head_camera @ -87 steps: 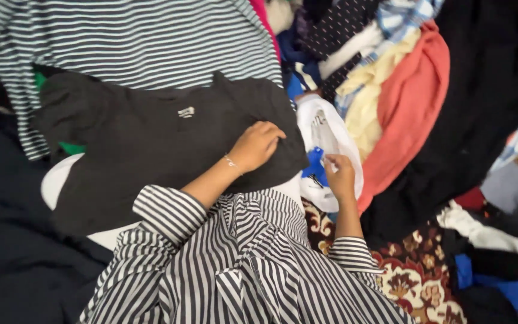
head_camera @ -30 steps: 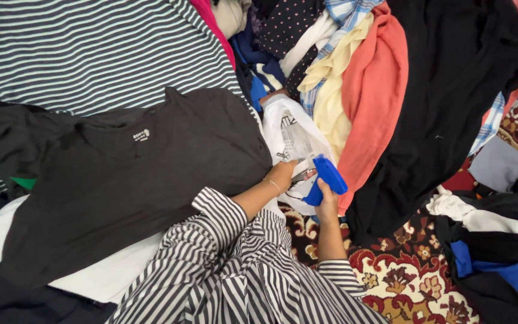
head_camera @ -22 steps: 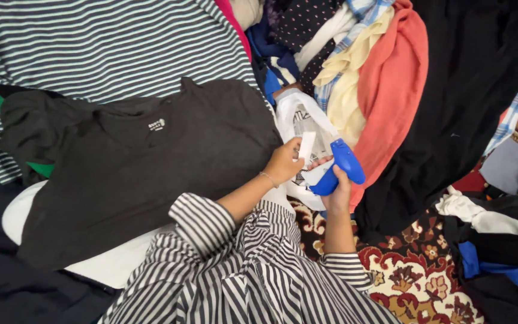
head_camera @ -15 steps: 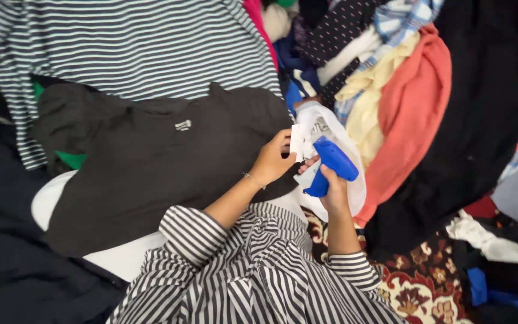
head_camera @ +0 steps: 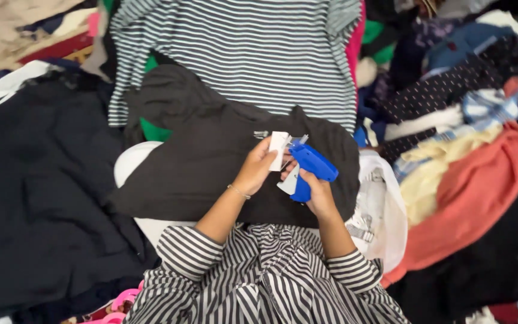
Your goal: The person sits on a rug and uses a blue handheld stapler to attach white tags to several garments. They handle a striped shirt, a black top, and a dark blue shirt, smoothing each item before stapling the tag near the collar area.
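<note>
Now that both hands have come up over the dark garment (head_camera: 211, 162), my right hand (head_camera: 316, 195) clenches the blue tagging gun (head_camera: 310, 168) while my left hand (head_camera: 256, 171) pinches the white tag (head_camera: 279, 150) against its needle.

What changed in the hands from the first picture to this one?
The right hand picked up the blue tagging gun and brought it over the dark shirt. The left hand left the shirt and now holds a white tag at the gun's tip. The shirt stays spread out.
</note>
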